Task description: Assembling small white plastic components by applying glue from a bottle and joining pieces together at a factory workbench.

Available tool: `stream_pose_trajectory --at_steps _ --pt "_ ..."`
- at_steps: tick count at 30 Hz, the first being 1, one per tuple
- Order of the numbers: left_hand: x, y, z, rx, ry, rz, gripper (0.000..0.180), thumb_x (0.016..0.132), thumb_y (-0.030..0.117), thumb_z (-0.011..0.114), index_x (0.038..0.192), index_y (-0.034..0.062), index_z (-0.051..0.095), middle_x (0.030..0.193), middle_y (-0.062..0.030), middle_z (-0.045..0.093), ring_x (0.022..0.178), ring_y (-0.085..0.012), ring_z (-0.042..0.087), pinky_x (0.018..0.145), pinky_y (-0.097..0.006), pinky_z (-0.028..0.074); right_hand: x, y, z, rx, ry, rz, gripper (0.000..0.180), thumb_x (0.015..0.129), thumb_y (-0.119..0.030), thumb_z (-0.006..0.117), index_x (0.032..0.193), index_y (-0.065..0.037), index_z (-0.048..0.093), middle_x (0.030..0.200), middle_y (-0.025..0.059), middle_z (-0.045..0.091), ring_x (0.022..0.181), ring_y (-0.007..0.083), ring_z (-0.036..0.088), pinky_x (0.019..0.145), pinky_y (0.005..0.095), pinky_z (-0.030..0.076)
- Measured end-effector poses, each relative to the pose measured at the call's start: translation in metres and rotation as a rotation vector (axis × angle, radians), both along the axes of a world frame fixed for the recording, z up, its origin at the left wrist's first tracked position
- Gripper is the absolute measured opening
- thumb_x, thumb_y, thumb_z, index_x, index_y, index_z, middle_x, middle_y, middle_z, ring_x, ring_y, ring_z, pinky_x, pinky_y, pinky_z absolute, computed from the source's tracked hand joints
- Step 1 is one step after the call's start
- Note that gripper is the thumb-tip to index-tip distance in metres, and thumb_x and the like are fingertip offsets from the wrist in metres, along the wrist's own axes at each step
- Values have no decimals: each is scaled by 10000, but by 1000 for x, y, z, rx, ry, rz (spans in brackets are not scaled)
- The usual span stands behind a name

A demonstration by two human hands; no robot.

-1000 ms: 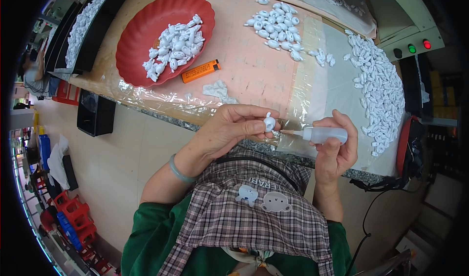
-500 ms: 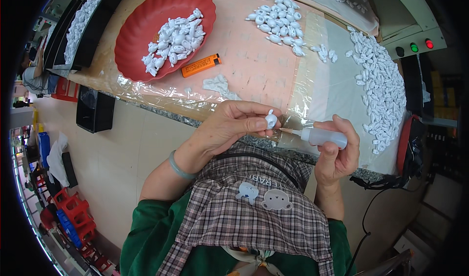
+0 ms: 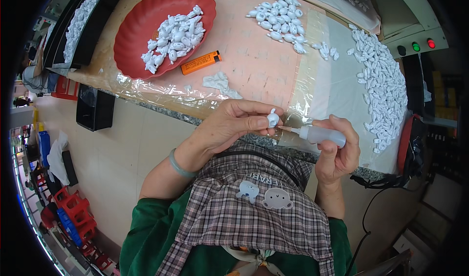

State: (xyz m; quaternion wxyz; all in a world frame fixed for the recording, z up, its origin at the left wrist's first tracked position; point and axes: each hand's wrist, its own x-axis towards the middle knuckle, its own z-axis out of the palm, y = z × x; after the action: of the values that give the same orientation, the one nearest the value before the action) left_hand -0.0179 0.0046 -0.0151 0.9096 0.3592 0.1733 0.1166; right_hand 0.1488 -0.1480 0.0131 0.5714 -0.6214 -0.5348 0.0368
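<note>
Between thumb and fingers of my left hand (image 3: 232,124) is a small white plastic figure head (image 3: 273,119) with a pointed top. My right hand (image 3: 339,151) is closed around a translucent squeeze bottle (image 3: 322,136), held nearly level. Its thin nozzle points left, with the tip at the underside of the figure head; whether they touch I cannot tell. Beyond my hands, similar white heads (image 3: 281,19) lie in a cluster on the pink mat. Small white parts (image 3: 381,90) are heaped to the right.
A red scalloped bowl (image 3: 132,36) holds many white figures at the back left. Nearby lie an orange lighter (image 3: 201,63) and a crumpled white tissue (image 3: 220,83). A machine with green and red lights (image 3: 415,41) stands at the far right. A black bin (image 3: 94,110) sits below the table's left side.
The bottle has shifted slightly left, bringing its nozzle tip closer in to the figure head. The figure head has turned a little in my left fingers.
</note>
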Motion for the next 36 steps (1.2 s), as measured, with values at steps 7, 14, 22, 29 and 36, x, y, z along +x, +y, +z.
stream_pose_trajectory --at_steps 7,14,22,29,36 --pt "1 -1 -1 -13 -15 -16 303 857 37 631 1145 -54 608 1009 -192 663 859 -195 661 796 -284 549 0 -1 -1 0 20 -5 441 931 -345 570 1158 31 523 855 144 662 593 87 533 499 176 394" --pt "0 -2 -1 -84 -40 -42 283 863 33 623 1131 -55 604 1009 -201 660 856 -203 672 781 -279 563 -1 -3 -3 29 11 -17 456 931 -364 565 1156 30 517 868 151 659 607 95 533 502 180 398" --pt "0 -2 -1 -124 -40 -63 225 880 30 600 1092 -42 577 1019 -210 652 863 -207 679 778 -273 568 0 -6 -2 37 -141 -16 438 944 -335 551 1164 40 502 859 164 658 602 100 524 507 202 411" --pt "1 -1 1 -85 -25 -43 176 878 41 611 1038 -22 571 1014 -201 651 874 -212 676 760 -267 569 -2 -5 4 28 -294 -25 420 949 -324 542 1132 52 512 840 194 658 707 222 626 601 292 514" --pt "1 0 -1 -47 -14 13 162 867 34 624 1017 -2 574 1019 -196 651 881 -210 675 769 -271 571 -2 -2 10 48 -407 -11 433 863 -310 657 1119 16 535 858 137 687 701 259 674 569 301 537"
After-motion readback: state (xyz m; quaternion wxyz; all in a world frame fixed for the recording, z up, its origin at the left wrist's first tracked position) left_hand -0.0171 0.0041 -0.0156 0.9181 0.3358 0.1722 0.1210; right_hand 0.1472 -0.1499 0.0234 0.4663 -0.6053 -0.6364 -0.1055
